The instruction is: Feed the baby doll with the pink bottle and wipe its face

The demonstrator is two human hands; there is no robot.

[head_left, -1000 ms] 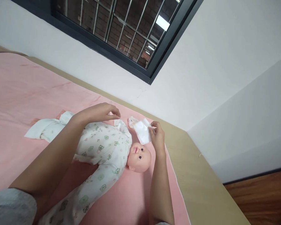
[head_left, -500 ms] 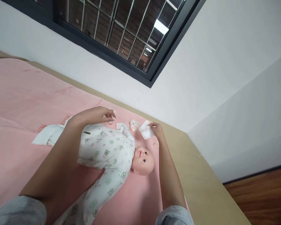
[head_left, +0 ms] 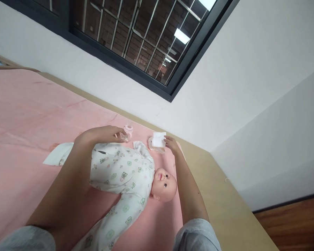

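My left hand [head_left: 110, 134] is at a small clear baby bottle [head_left: 128, 131] with a pale pink top, its fingers curled against the bottle's left side; part of the grip is hidden. Between the fingertips of my right hand [head_left: 172, 144] is the edge of a white square pad [head_left: 159, 139]. It overlaps a small pale, see-through packet or dish [head_left: 157, 149], whose kind is unclear. Below both hands a baby doll [head_left: 164, 184] lies on its back in a white top [head_left: 120, 170] printed with bears and green circles, one sleeve stretched towards me.
A pink blanket [head_left: 28, 111] covers most of the tan board [head_left: 214, 184] under the doll. Behind it stand a white wall [head_left: 94, 73] and a dark-framed window [head_left: 170, 94] with bars. Brown wood [head_left: 298, 223] shows at the lower right.
My right hand has brought the white pad left, over the pale packet or dish. My left hand has drawn slightly left, so more of the bottle shows. The view has shifted a little.
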